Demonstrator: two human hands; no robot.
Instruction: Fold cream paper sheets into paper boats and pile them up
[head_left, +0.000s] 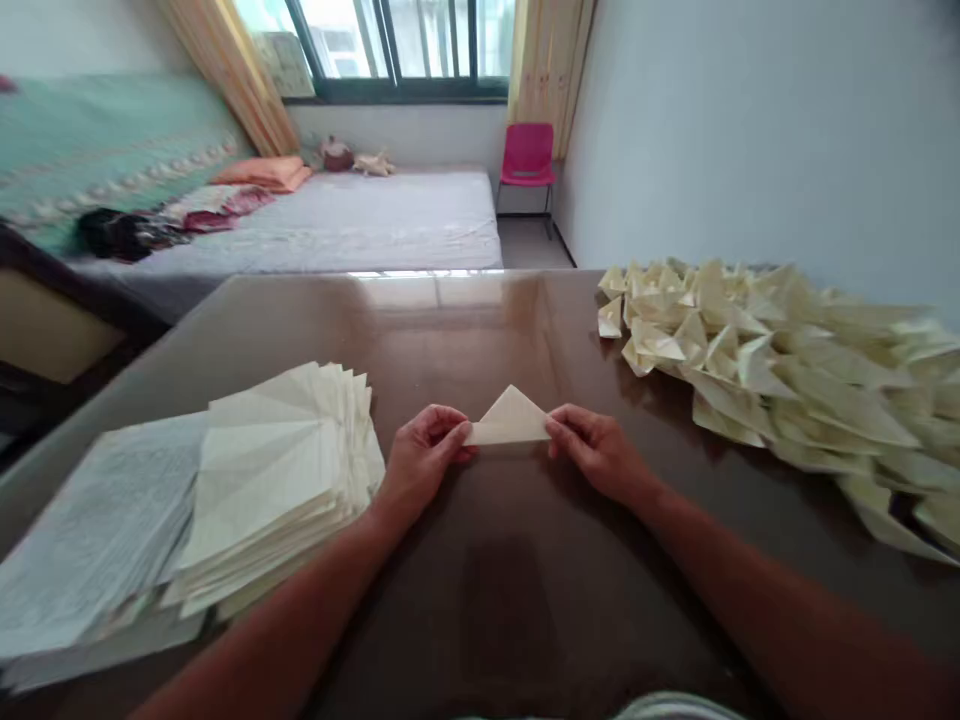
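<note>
A pale curved rim (679, 705) shows at the bottom edge, cut off by the view. From the lower corners, the person's forearms reach forward and inward over the brown, glossy table (510, 560), converging toward its middle. At the left lies a stack of greyer sheets (97, 530), whose surface seems to carry close-set marks, perhaps print, too blurred to read. Against its right side sits a stack of cream sheets (262, 480), with uneven edges and crease lines across the top.

The left hand (427, 450) is closed in a pinch on the left end of a folded paper (514, 420), thumb on the near side. The right hand (596, 450) pinches the opposite end likewise. The paper spans the gap between them at the table's middle, a flat band with a triangular peak pointing away from the person.

To the right spreads a pile of folded cream pieces (750, 345). Beyond the table are a bed (397, 220), a pink chair (528, 155) and a window (390, 40).
</note>
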